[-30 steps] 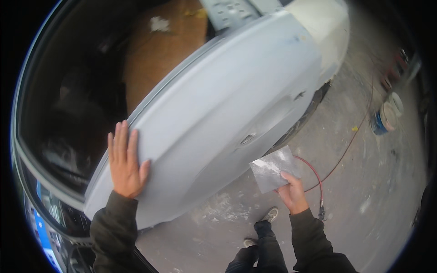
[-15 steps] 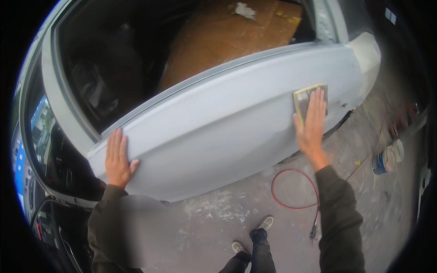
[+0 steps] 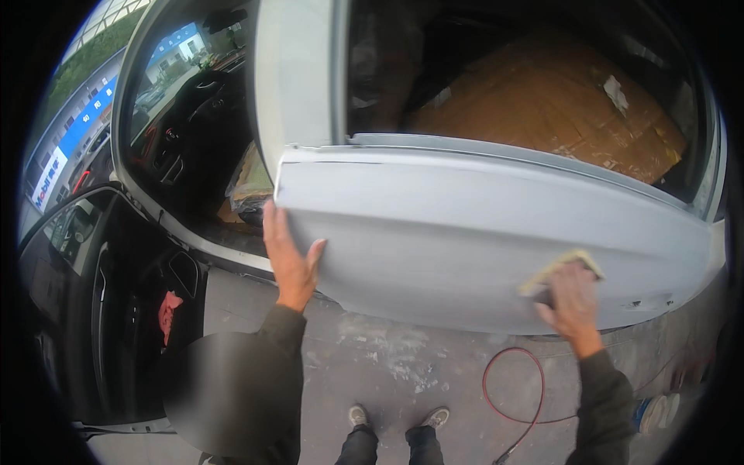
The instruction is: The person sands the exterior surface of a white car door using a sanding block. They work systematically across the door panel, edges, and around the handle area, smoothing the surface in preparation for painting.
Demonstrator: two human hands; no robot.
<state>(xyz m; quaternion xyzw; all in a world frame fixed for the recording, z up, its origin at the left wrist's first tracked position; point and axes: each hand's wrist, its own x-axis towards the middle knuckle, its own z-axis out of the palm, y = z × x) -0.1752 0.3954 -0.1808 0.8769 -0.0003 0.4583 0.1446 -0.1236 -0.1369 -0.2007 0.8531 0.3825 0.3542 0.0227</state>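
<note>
A grey-primed car door (image 3: 418,263) lies in front of me, below the window frame. My left hand (image 3: 293,263) is open against the door's left edge, fingers pointing up and thumb spread over the grey surface. Toward the right half of the door, my right hand (image 3: 572,306) grips a sanding pad (image 3: 536,287) with a yellowish edge. The pad lies tilted against the panel, just below the crease line. My palm covers much of it, and motion blurs both a little.
Another car door (image 3: 124,310), black inside, stands swung open at left, with a red cloth (image 3: 168,314) on it. A red hose (image 3: 487,380) loops over the floor near my shoes. Buckets (image 3: 649,415) stand at lower right. Brown paper (image 3: 542,108) shows through the window.
The view has swung left, bringing the open front door into sight. My right hand and the sanding pad are lower on the door, the pad tilted more; my left hand stays at its left edge.
</note>
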